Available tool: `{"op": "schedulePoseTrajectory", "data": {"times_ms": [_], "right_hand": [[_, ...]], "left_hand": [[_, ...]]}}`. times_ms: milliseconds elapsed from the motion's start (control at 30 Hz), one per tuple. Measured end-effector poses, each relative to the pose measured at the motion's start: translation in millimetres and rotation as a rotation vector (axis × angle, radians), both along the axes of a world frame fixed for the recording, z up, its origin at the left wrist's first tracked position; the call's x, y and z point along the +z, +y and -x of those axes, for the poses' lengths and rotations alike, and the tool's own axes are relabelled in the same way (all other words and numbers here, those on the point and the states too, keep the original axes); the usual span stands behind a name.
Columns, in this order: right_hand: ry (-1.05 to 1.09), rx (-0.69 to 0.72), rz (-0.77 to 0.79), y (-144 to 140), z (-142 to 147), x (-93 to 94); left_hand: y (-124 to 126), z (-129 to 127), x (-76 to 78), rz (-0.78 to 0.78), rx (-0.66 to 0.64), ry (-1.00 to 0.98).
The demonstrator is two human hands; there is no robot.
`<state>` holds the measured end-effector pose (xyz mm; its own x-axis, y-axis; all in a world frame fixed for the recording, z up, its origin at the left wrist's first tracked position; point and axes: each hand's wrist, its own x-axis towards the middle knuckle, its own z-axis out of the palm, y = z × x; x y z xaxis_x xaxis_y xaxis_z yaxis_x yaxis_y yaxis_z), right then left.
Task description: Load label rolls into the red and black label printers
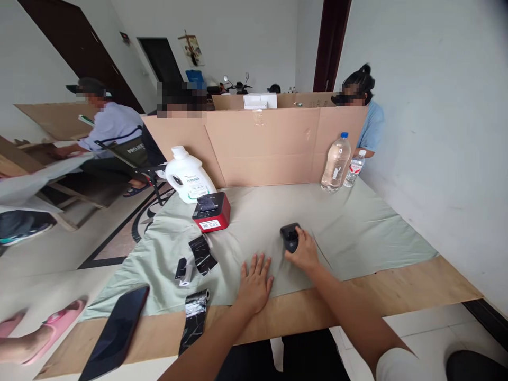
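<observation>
While the small black rounded device [289, 237] is being gripped by the right hand [305, 252], with the fingers curled closed over its near side, the pale green cloth [357, 233] is being pressed flat by the left hand [254, 286], whose fingers [260, 263] are being held spread and empty, just beside the device. The step in hand is judged to be running the device over the cloth while the fabric is being steadied. The next move is judged to call for light, even pressure and a taut patch ahead of the right fingertips. Left of the left fingers, a red and black box-shaped gadget [211, 212], crumpled black film pieces [202, 254] and a white plastic jug [187, 175] are lying well apart from the hands.
</observation>
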<state>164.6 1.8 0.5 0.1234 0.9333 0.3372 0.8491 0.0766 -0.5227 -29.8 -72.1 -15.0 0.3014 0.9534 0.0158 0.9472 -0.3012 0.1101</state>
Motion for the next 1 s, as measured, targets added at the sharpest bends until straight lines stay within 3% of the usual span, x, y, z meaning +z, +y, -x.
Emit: {"op": "schedulePoseTrajectory", "data": {"times_ms": [133,233,367,533,633,733,800,867,933,1000], "right_hand": [[0.06,-0.214,0.057,79.6,-74.7,13.2],[0.037,-0.383,0.176,115.7,-125.3,21.8],[0.006,-0.472,0.233,122.3,-156.9,19.8],[-0.028,-0.521,0.23,112.0,-151.4,18.0],[-0.145,-0.482,-0.037,113.5,-125.2,25.3],[-0.182,-0.159,-0.247,120.4,-66.9,33.3],[-0.103,0.121,-0.196,125.1,-10.1,35.2],[0.056,0.332,-0.045,129.1,53.1,34.0],[0.252,0.446,0.098,131.9,113.1,31.7],[0.435,0.528,0.232,133.4,162.2,30.4]], "left_hand": [[1.0,1.4,-2.2,0.018,0.008,-0.004],[1.8,2.9,-2.2,0.026,0.006,-0.017],[0.2,2.5,-0.6,0.04,0.007,-0.055],[-1.8,3.8,3.8,0.117,0.022,-0.232],[21.5,26.7,14.3,0.138,0.074,-0.567],[70.1,76.9,36.6,-0.071,0.324,-0.961],[108.8,117.7,54.4,-0.29,0.525,-1.078],[144.4,155.3,69.0,-0.398,0.709,-1.161],[171.3,184.4,76.8,-0.363,0.819,-1.281],[187.7,202.7,76.9,-0.263,0.847,-1.457]]}}
